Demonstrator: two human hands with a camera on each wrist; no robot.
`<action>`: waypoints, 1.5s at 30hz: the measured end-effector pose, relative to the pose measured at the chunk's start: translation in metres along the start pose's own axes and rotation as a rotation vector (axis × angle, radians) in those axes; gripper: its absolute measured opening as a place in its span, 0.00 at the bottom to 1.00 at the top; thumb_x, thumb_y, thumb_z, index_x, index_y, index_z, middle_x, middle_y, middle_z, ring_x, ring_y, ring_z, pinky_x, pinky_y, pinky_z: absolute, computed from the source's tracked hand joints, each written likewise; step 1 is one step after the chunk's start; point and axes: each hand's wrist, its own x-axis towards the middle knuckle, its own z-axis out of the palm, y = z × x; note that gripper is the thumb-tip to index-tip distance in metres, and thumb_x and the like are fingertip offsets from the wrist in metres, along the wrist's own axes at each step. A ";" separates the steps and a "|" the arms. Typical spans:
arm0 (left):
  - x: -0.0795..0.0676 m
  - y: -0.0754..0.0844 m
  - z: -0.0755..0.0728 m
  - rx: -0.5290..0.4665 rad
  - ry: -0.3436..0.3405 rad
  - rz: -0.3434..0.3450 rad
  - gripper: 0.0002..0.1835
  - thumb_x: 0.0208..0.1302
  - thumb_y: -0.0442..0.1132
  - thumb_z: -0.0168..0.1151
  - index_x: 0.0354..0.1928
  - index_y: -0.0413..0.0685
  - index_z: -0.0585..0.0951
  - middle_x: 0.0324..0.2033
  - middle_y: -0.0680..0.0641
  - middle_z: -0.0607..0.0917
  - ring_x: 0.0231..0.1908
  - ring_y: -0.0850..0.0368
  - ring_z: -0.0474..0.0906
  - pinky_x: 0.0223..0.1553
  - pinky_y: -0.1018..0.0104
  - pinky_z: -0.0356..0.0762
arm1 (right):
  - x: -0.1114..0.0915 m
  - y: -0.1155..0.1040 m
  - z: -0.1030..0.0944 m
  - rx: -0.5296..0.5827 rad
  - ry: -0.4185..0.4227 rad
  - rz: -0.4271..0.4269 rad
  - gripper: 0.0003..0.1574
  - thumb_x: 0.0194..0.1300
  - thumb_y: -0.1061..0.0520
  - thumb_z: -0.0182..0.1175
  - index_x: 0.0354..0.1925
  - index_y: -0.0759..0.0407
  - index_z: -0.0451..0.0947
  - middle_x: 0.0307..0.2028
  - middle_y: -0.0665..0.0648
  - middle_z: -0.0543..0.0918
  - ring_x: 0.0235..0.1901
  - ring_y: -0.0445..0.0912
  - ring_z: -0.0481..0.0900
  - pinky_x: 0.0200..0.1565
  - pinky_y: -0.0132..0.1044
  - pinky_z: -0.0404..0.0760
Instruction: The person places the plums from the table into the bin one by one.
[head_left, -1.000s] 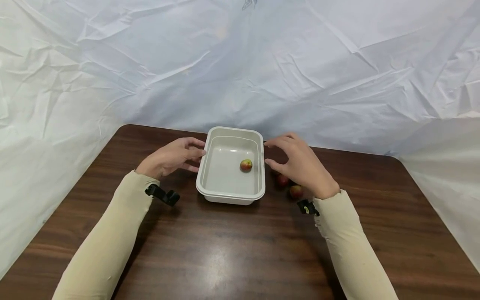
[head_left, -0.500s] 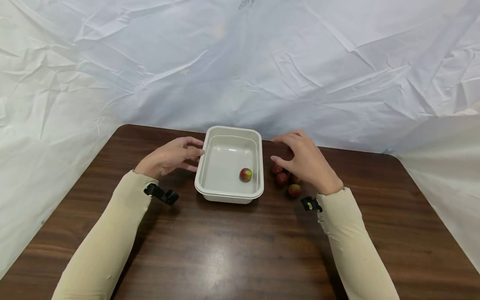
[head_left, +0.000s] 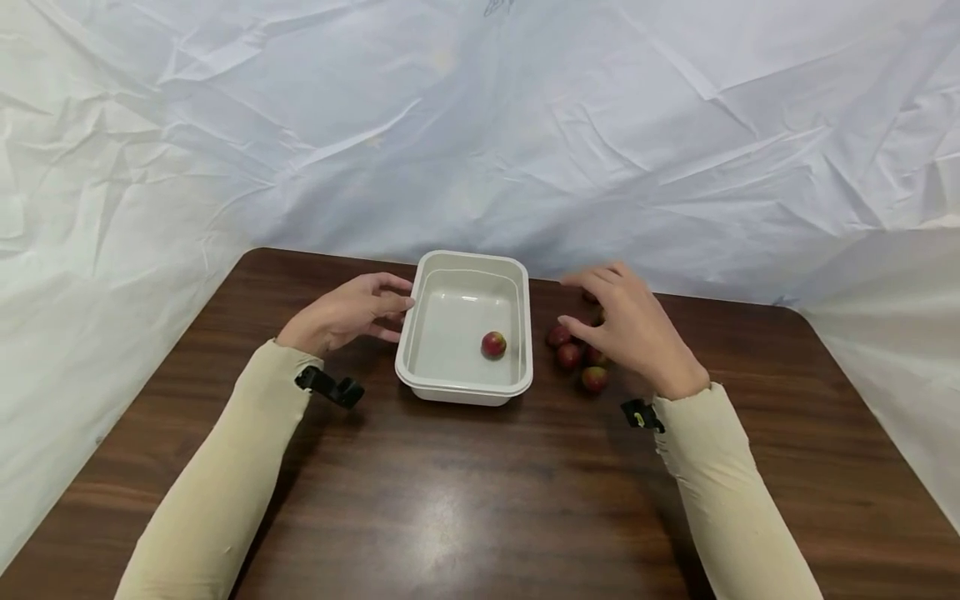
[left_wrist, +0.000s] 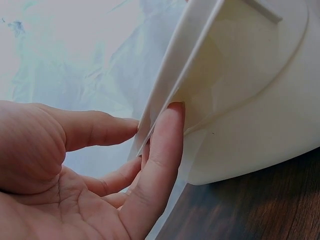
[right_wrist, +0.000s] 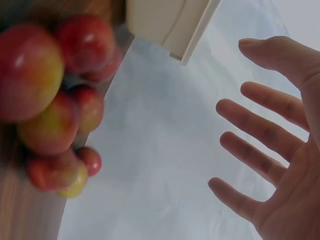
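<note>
A pale rectangular plastic container (head_left: 450,342) stands on the table, with one small red and yellow apple (head_left: 493,345) inside. My left hand (head_left: 348,313) pinches its left rim; the left wrist view has the thumb on one side of the rim (left_wrist: 172,70) and fingers on the other. To the right of the container, my right hand (head_left: 633,325) is held over a cluster of several small apples (head_left: 567,357), partly hiding some of them. In the right wrist view its fingers are spread and relaxed, holding nothing, apart from the apples (right_wrist: 50,122).
A dark wood-grain table (head_left: 435,492) lies beneath everything. White crinkled sheeting (head_left: 480,133) hangs behind its far edge and along both sides. A black wrist mount (head_left: 328,387) sits on the left sleeve, another mount (head_left: 642,415) on the right.
My right hand has moved from the container's right rim to the right, uncovering more of the apples. The apple inside has rolled slightly toward the near side. My left hand keeps its place.
</note>
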 end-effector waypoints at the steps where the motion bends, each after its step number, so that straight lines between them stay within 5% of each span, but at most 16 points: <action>1: 0.000 0.000 0.000 -0.001 0.002 -0.002 0.27 0.78 0.40 0.55 0.72 0.41 0.62 0.61 0.34 0.76 0.54 0.46 0.80 0.52 0.53 0.87 | -0.002 0.001 0.000 -0.008 0.001 -0.001 0.28 0.65 0.49 0.71 0.62 0.52 0.79 0.59 0.55 0.83 0.59 0.52 0.72 0.59 0.53 0.74; 28: -0.004 -0.002 0.009 0.007 0.011 -0.020 0.26 0.80 0.44 0.52 0.72 0.41 0.63 0.61 0.34 0.76 0.53 0.45 0.80 0.51 0.53 0.87 | -0.045 0.018 0.004 -0.094 -0.016 -0.003 0.28 0.63 0.47 0.73 0.58 0.54 0.80 0.58 0.57 0.82 0.62 0.55 0.73 0.63 0.60 0.71; 36: -0.004 -0.003 0.010 -0.010 -0.014 0.000 0.28 0.79 0.41 0.54 0.73 0.39 0.61 0.61 0.32 0.76 0.54 0.43 0.80 0.52 0.52 0.87 | -0.055 0.022 0.007 -0.107 -0.010 -0.023 0.28 0.61 0.48 0.74 0.57 0.55 0.81 0.55 0.56 0.83 0.59 0.53 0.74 0.57 0.58 0.75; 45: -0.003 -0.001 0.011 0.004 -0.014 0.002 0.28 0.79 0.41 0.54 0.73 0.40 0.60 0.62 0.32 0.76 0.54 0.43 0.80 0.52 0.52 0.87 | -0.068 0.020 0.008 -0.130 -0.045 0.006 0.32 0.60 0.46 0.75 0.60 0.51 0.81 0.63 0.59 0.79 0.62 0.55 0.74 0.58 0.63 0.75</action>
